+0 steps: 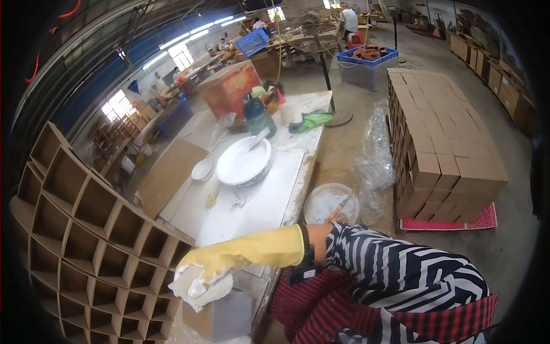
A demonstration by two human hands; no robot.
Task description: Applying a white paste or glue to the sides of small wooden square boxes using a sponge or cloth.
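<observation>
My right hand, in a yellow rubber glove smeared with white at the fingers, reaches across the lower middle toward the left. Its fingers are closed on a pale, rough-edged, sponge-like piece with white paste on it. Below that piece a grey-and-brown box-like block shows in part at the near end of the table. The brown gridded stack of open-fronted compartments stands just left of the glove. On the white-smeared table ahead rests a wide basin of white material, with a small white bowl beside it. My left hand is out of view.
A round pale tub with an orange-handled tool stands right of the table. Clear plastic wrap lies near a big stack of cardboard boxes. A fan and a blue crate stand farther back.
</observation>
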